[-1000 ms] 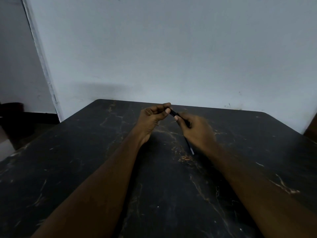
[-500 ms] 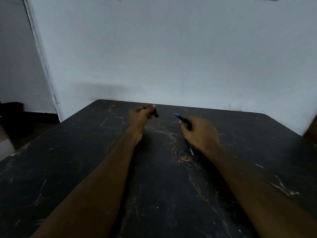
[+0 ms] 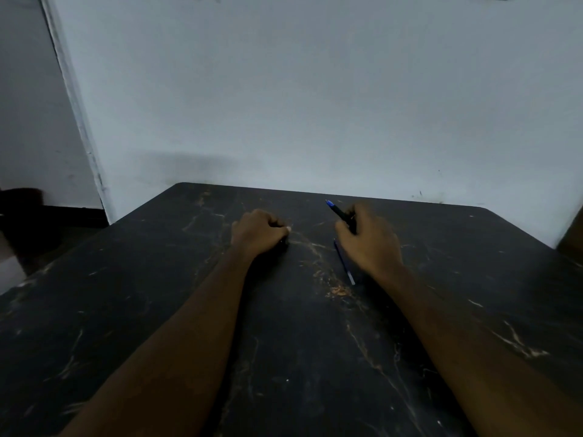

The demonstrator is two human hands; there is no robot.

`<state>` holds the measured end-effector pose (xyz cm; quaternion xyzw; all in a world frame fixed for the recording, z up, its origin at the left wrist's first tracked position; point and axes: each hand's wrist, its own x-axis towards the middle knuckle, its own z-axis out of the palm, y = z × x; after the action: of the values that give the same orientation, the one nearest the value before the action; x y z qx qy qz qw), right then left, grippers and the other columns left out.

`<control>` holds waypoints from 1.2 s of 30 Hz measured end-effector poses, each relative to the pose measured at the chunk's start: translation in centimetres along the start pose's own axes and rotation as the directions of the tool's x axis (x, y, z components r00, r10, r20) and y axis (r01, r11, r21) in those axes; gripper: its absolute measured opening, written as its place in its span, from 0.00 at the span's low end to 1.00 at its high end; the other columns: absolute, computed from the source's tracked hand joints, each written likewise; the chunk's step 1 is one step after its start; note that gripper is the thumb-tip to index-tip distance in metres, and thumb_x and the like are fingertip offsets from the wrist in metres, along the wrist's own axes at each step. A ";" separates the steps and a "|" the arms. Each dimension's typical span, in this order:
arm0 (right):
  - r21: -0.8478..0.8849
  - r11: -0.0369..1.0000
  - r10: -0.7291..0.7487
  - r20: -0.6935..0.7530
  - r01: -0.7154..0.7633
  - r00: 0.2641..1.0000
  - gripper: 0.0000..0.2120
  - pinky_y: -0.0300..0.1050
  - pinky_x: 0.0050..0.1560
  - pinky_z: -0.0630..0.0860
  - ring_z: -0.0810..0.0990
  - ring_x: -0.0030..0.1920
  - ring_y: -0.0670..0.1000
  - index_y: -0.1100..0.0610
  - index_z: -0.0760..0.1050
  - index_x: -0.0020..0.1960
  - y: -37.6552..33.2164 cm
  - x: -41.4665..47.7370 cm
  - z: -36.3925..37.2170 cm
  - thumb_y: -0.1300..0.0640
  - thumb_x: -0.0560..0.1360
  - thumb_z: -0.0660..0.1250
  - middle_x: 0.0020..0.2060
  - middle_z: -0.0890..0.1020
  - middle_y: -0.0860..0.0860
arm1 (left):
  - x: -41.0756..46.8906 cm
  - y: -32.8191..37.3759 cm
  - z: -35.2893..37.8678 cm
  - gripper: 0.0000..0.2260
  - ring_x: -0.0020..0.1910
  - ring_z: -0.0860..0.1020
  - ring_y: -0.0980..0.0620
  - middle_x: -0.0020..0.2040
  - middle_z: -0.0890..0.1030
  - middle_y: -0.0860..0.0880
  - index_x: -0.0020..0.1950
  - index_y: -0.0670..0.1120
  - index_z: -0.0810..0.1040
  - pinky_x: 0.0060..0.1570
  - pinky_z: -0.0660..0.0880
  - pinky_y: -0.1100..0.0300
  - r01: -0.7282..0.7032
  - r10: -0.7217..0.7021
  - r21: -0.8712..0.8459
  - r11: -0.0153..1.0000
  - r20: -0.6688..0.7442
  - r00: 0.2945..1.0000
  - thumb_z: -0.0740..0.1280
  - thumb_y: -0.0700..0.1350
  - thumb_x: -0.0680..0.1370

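While the right hand [image 3: 369, 241] grips a slim black pen [image 3: 342, 214] at the far middle, its blue tip bare, the left hand [image 3: 258, 230] rests clenched on the dark scratched surface [image 3: 157, 310], and I cannot tell what it holds. Uncapping looks done. A thin blue rod [image 3: 344, 263] lies beside the right hand, so refitting probably remains.

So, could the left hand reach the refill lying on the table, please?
Probably yes: only bare table separates the left hand from the refill, though the right hand sits close beside it.
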<state>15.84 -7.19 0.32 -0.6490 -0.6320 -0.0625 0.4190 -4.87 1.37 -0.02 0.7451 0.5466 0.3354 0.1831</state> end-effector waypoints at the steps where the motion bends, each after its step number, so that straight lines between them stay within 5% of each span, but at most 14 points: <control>1: 0.018 1.000 0.002 0.006 -0.003 1.000 0.08 0.40 0.28 0.61 0.72 0.28 0.46 0.51 0.67 0.44 0.0 0.1 0.0 0.47 0.75 0.60 0.29 0.73 0.47 | 0.0 0.0 0.0 0.09 0.54 0.80 0.52 0.50 0.85 0.54 0.49 0.54 0.86 0.66 0.69 0.44 0.003 -0.003 -0.002 1.000 -0.004 1.000 0.69 0.55 0.75; 6: 0.107 0.994 -0.002 0.023 0.000 1.000 0.07 0.47 0.32 0.69 0.75 0.32 0.51 0.54 0.72 0.47 0.0 0.3 0.0 0.52 0.79 0.59 0.34 0.77 0.52 | 0.2 0.4 0.3 0.09 0.55 0.79 0.51 0.48 0.84 0.54 0.44 0.51 0.83 0.69 0.61 0.41 0.054 -0.059 -0.062 0.997 -0.090 0.994 0.66 0.53 0.78; 9: 0.156 0.988 -0.002 0.007 0.001 1.000 0.09 0.48 0.35 0.70 0.76 0.35 0.51 0.52 0.74 0.51 0.2 0.4 0.0 0.50 0.81 0.58 0.37 0.78 0.51 | 0.3 1.1 0.6 0.10 0.56 0.79 0.49 0.52 0.84 0.50 0.53 0.49 0.84 0.69 0.64 0.41 0.052 -0.079 -0.252 0.966 -0.100 0.992 0.67 0.52 0.78; 13: 0.195 0.979 -0.049 -0.028 0.054 0.998 0.12 0.50 0.39 0.72 0.76 0.39 0.52 0.54 0.77 0.54 0.4 0.6 0.3 0.50 0.83 0.57 0.38 0.77 0.50 | -0.2 3.2 0.9 0.10 0.50 0.81 0.54 0.48 0.85 0.52 0.54 0.47 0.84 0.63 0.72 0.47 -0.046 -0.027 -0.532 0.846 -0.129 0.991 0.70 0.50 0.77; 17: 0.270 0.957 -0.093 -0.053 0.104 0.994 0.11 0.47 0.36 0.70 0.76 0.35 0.47 0.54 0.74 0.44 0.2 0.7 0.8 0.54 0.82 0.59 0.33 0.76 0.47 | -0.8 4.8 1.6 0.11 0.50 0.82 0.57 0.49 0.85 0.49 0.55 0.42 0.84 0.51 0.77 0.60 -0.099 0.032 -0.742 0.663 -0.103 0.994 0.71 0.46 0.77; 23: 0.300 0.946 -0.126 -0.008 0.123 0.992 0.13 0.44 0.34 0.66 0.73 0.32 0.44 0.58 0.79 0.49 -0.2 0.6 1.4 0.54 0.83 0.58 0.32 0.76 0.48 | -0.9 5.4 1.8 0.09 0.53 0.80 0.63 0.51 0.85 0.54 0.55 0.46 0.84 0.49 0.75 0.71 -0.085 0.101 -0.850 0.520 -0.037 0.994 0.70 0.46 0.77; 31: 0.405 0.913 -0.076 0.042 0.052 0.996 0.15 0.54 0.36 0.74 0.76 0.31 0.54 0.45 0.78 0.40 -0.5 0.6 1.8 0.50 0.82 0.57 0.28 0.76 0.47 | -1.7 5.9 1.5 0.09 0.42 0.77 0.64 0.54 0.85 0.56 0.55 0.53 0.83 0.41 0.67 0.59 -0.006 0.154 -0.872 0.490 0.080 0.985 0.65 0.51 0.80; 36: 0.378 0.923 -0.078 -0.007 0.075 0.997 0.12 0.48 0.33 0.69 0.73 0.28 0.47 0.45 0.78 0.40 -0.5 0.8 2.2 0.48 0.79 0.60 0.27 0.75 0.45 | -1.7 6.2 1.8 0.05 0.39 0.80 0.64 0.44 0.87 0.54 0.51 0.49 0.84 0.37 0.71 0.67 -0.064 0.081 -0.915 0.399 -0.034 0.996 0.68 0.44 0.79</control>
<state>14.57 -5.28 -0.30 -0.5312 -0.6586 0.0468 0.5309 0.32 -2.15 2.16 0.5492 0.2402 0.5814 0.5502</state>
